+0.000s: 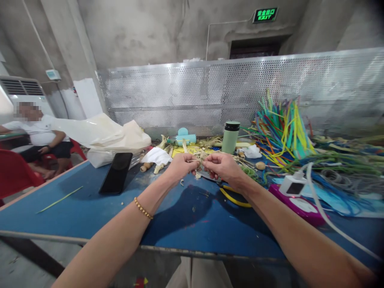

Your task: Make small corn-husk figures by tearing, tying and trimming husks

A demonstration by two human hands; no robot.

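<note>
My left hand [182,165] and my right hand [222,165] are close together over the blue table [177,230]. Both pinch with thumb and fingers; what lies between the fingertips is too small and blurred to name. Pale dry strips [196,156] show just behind the fingertips, and I cannot tell whether they are held or lie on the table. Under my right wrist rests a cutting tool with yellow handles [235,199], partly covered by the hand. A green lidded tumbler [230,138] stands upright behind my right hand.
A black phone [116,174] leans at left near a white plastic bag [120,138]. Colourful strips [288,130] are heaped at back right. A white charger [293,184] with cable sits on a magenta power strip [300,206]. A perforated metal screen [192,96] backs the table. Someone sits far left.
</note>
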